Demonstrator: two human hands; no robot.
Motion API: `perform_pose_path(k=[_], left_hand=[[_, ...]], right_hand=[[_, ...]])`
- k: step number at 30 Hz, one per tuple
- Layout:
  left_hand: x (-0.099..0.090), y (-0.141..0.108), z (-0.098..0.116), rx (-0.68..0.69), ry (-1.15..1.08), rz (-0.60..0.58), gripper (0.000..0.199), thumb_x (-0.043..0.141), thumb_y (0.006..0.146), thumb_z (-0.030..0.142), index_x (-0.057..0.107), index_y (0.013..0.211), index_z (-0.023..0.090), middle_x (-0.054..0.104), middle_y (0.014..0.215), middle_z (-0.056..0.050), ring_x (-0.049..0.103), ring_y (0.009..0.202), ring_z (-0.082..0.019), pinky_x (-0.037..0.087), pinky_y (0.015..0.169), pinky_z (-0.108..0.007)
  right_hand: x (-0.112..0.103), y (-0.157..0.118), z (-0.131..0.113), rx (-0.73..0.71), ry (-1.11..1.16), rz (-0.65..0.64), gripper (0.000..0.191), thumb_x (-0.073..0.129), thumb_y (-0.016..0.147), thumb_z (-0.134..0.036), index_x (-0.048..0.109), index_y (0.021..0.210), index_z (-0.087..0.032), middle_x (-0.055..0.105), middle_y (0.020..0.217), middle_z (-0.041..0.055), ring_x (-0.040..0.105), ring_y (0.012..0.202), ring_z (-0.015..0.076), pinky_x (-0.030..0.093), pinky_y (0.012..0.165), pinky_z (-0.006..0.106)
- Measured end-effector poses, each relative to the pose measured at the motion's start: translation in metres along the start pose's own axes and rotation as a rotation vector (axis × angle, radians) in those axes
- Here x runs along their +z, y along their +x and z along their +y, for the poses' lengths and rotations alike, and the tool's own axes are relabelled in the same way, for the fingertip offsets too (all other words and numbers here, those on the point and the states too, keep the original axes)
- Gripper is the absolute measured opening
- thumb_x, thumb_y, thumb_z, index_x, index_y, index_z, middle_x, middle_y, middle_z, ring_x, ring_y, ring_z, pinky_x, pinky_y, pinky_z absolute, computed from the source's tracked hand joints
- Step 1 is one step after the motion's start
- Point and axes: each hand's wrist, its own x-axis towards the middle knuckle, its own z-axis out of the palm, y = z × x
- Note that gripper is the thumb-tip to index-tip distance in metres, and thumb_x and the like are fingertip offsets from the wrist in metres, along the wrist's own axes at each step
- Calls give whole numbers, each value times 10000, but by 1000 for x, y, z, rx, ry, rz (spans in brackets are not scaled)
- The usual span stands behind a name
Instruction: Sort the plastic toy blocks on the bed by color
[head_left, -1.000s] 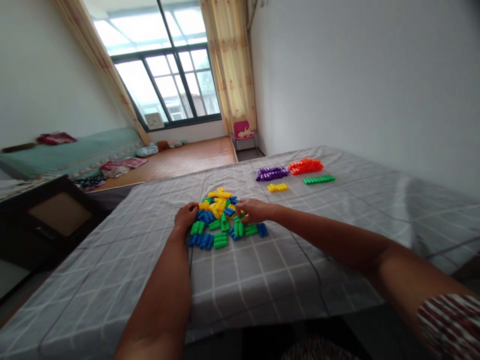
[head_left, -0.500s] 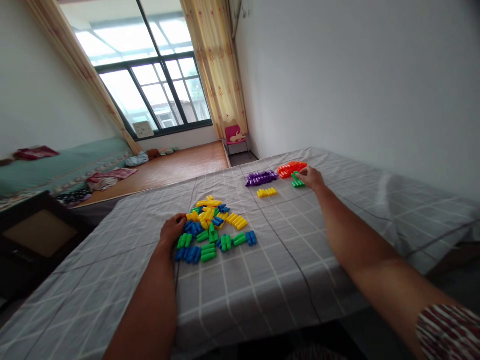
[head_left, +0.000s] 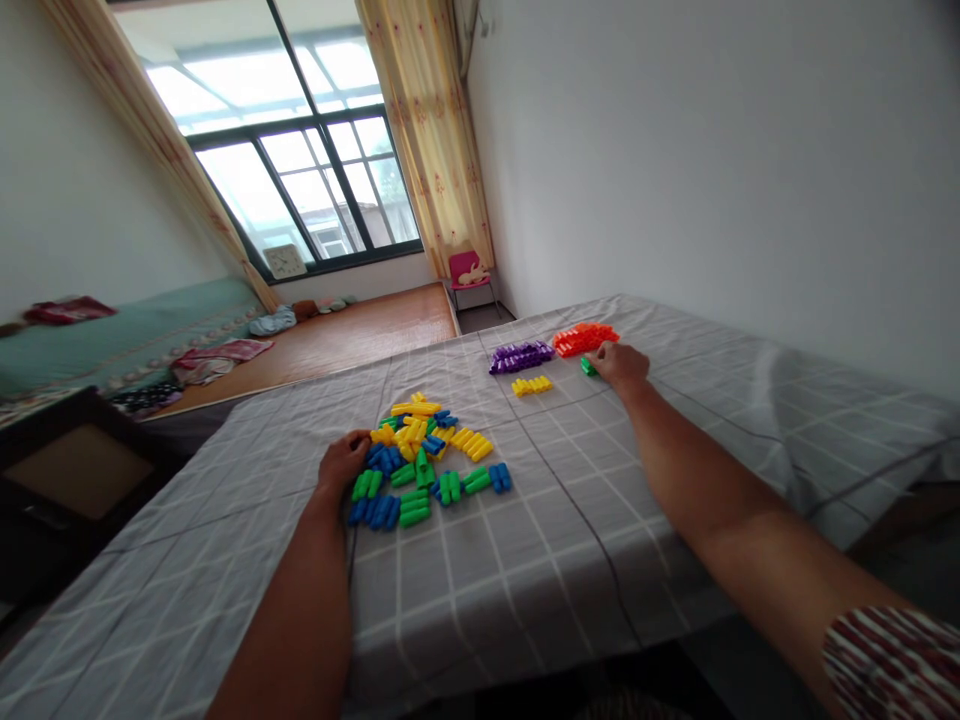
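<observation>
A mixed pile of plastic building blocks, among them a yellow block (head_left: 411, 433), a green block (head_left: 414, 507) and a blue block (head_left: 500, 478), lies on the grey checked cloth (head_left: 540, 560). My left hand (head_left: 345, 458) rests at the pile's left edge with curled fingers; whatever they may hold is hidden. Farther off, my right hand (head_left: 624, 364) has its fingers closed over green blocks (head_left: 589, 367), which it partly covers. Just behind those is a group of orange blocks (head_left: 585, 338). Purple blocks (head_left: 521, 357) sit left of the orange ones, with a short yellow row (head_left: 532, 386) in front.
A white wall (head_left: 712, 170) runs along the right side. Beyond the cloth are a low wooden platform (head_left: 367, 325), a pink chair (head_left: 466, 268) with a soft toy, and a curtained window (head_left: 300, 150). A dark cabinet (head_left: 67, 480) stands at the left.
My right hand has come slightly lower and over the green blocks, covering more of them. My left hand stays beside the pile. The view has shifted a little.
</observation>
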Motion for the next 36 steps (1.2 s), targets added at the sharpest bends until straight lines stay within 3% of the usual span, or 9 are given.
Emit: perform_pose_path(k=[5,10,13,18,22,25,29,33,36], left_hand=[[-1,-1,3,-10,24,-7,362,466,854,342,691,1113,227,737,1033,-22,662,953,-179,464,734,-215],[-2,-4,7,-33,14,-10,359,472,855,336,696,1117,233,730,1071,-27,656,978,-190,466,754,-229],[0,-5,7,-18,3,-3,355,468,856,327,701,1109,236,730,1070,-25,654,984,-188,465,770,-229],[2,-6,6,-9,-20,-2,357,467,859,326,695,1116,234,731,1073,-22,652,987,-181,463,773,-231],[2,-6,6,-3,-26,-7,355,463,863,336,694,1115,238,729,1081,-24,650,990,-186,464,768,-240],[2,-6,7,-9,-23,-8,354,464,863,334,692,1116,236,727,1084,-25,649,996,-187,463,765,-240],[0,-6,8,-17,4,-9,350,469,861,330,692,1114,238,727,1079,-25,651,992,-191,462,760,-241],[-2,-6,10,-27,27,-12,358,463,864,334,689,1126,243,725,1082,-27,653,988,-201,465,754,-247],[-4,-6,12,-23,27,-18,357,463,863,334,690,1126,255,723,1095,-22,654,991,-202,468,759,-245]], right_hand=[[-1,2,-1,-79,67,90,292,530,874,-419,686,935,-180,708,929,128,649,844,244,456,713,326],[-4,-15,-43,-426,383,93,268,505,899,-352,659,998,-156,707,915,95,636,776,197,448,708,291],[-12,-54,-88,-695,574,-92,276,515,902,-396,675,946,-176,706,855,53,614,705,158,444,670,261],[-28,-135,-142,-1257,605,-610,317,619,838,-485,709,950,-202,701,859,29,615,730,136,426,655,228],[-33,-165,-153,-1509,432,-655,323,697,787,-401,697,1061,-230,690,956,52,613,883,175,425,719,246],[-33,-159,-155,-1471,459,-660,271,682,799,-301,687,1055,-215,690,936,42,608,856,161,429,742,249],[-36,-112,-140,-1133,500,-611,309,739,733,-326,664,994,-180,687,925,31,606,762,140,435,689,236],[-40,-43,-83,-756,270,-518,324,762,675,-367,640,913,-184,677,885,22,604,759,158,409,625,228],[-35,-11,-29,-524,18,-464,313,757,670,-420,619,810,-177,662,797,41,588,718,175,372,580,244]])
